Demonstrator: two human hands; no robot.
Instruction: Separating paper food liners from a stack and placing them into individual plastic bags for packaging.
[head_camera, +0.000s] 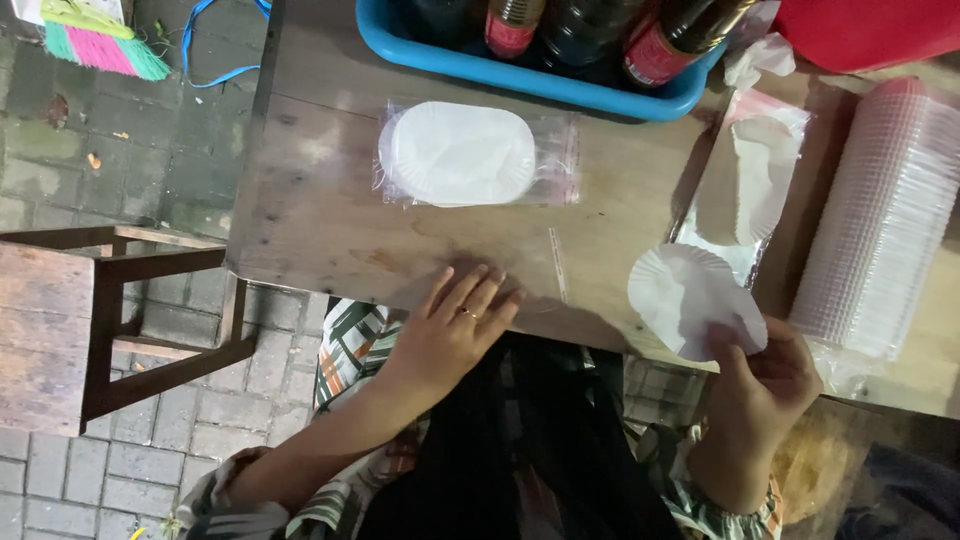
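the right hand (765, 375) pinches a thin, fluted white paper tray (685, 295) by its rim; the left hand (455, 325) lies flat, fingers spread, on a clear crinkly plastic bag (520, 280) atop the worn wooden table (310, 200).

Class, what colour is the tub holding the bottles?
The tub is blue; the head view shows it.

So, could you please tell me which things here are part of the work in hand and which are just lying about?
In use: right hand holding paper tray; left hand on clear bag; bagged trays; open tray pack.
Lying about: bottles, blue tub, broom, stool.
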